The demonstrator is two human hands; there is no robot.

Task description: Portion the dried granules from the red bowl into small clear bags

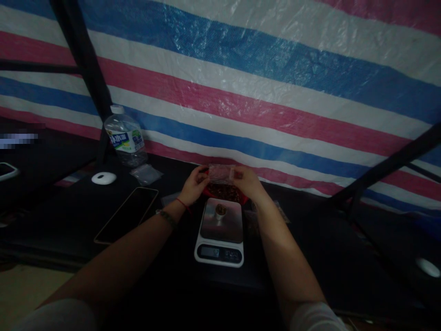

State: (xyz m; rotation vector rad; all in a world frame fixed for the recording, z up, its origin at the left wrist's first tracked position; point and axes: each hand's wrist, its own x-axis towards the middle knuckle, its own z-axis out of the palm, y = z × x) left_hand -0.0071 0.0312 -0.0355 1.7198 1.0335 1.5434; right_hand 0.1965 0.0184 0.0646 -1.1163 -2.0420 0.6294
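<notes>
Both hands are raised together over the far side of the dark desk, holding a small clear plastic bag between them. The left hand pinches the bag's left edge with fingers curled closed on it; the right hand grips the right edge the same way. The bag is stretched between the two, off the desk, just above a red tray filled with dark brownish bits. What is inside the bag is too dim to tell.

Just in front of the tray, nearer the person, sits a digital kitchen scale with a steel platform and a small round cup standing near the platform's far edge. The display is too blurred to read.

To the left lies a smartphone, screen dark, flat on the desk. Beyond it stand a clear water bottle with a white cap, another empty plastic bag beside its base, and a white oval object. A striped red, white and blue tarpaulin hangs behind everything.
</notes>
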